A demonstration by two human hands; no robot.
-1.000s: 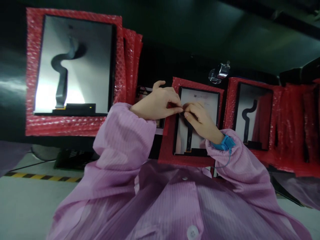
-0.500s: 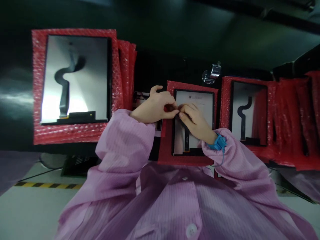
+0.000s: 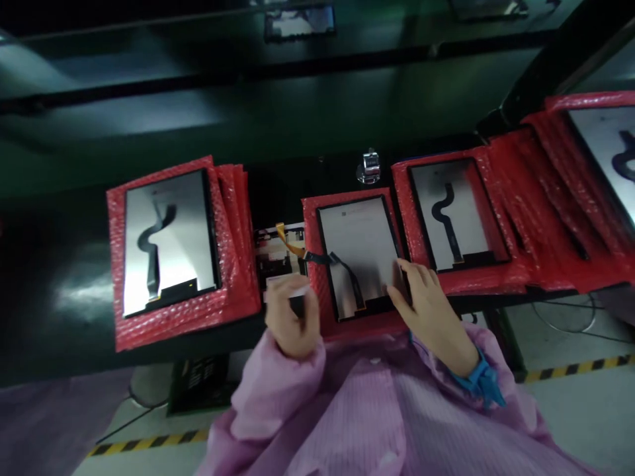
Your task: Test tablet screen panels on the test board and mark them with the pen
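Observation:
A silver display panel [image 3: 364,238] lies on red bubble wrap [image 3: 311,218] in front of me. Its black flex cable [image 3: 350,281] curves up and left to an orange ribbon [image 3: 290,243] coming from a small fixture [image 3: 278,254]. My left hand [image 3: 292,320] hovers below that fixture, fingers curled round a pale strip-like thing too blurred to name. My right hand [image 3: 429,314] rests at the panel's lower right corner, fingers stretched flat on it. A blue wrist strap [image 3: 479,380] sits on my right wrist.
A similar panel [image 3: 166,241] lies on a stack of red wrap at the left. Another [image 3: 456,215] lies to the right, with more wrapped ones [image 3: 608,142] beyond. A shiny metal clip [image 3: 368,165] stands behind the centre panel. Yellow-black floor tape [image 3: 149,441] runs below the dark bench.
My hands, pinched together over the cable's top end, have separated. The left dropped down-left below the fixture, the right slid to the panel's lower right corner. The view tilted and widened.

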